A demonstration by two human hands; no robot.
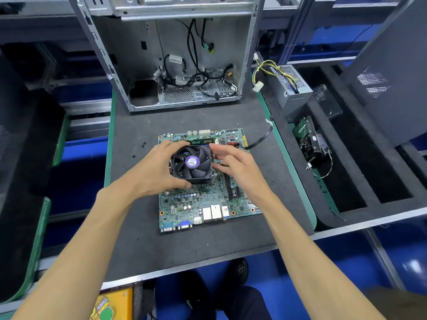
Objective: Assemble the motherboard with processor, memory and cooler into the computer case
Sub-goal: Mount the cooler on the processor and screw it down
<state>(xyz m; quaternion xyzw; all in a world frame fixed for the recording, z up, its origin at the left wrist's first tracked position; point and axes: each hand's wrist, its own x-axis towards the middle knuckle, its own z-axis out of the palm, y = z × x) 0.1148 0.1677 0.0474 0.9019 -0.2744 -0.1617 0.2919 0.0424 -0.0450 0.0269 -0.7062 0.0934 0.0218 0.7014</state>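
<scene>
A green motherboard (198, 204) lies flat on the dark mat, its port side toward me. On it sits a black cooler fan (193, 163) with a purple hub label. My left hand (157, 167) grips the cooler from its left side, fingers on the far edge and thumb on the near edge. My right hand (233, 162) hovers at the cooler's right edge with fingers spread, touching or nearly touching it. A memory stick (201, 141) stands in its slot just behind the cooler. The open metal computer case (175, 54) stands behind the board with loose black cables inside.
Three small black screws (142, 146) lie on the mat (138, 239) left of the board. A power supply (291, 88) with coloured wires and other parts sit in a foam tray (369, 181) on the right. A black cable (261, 138) runs from the board's far right corner.
</scene>
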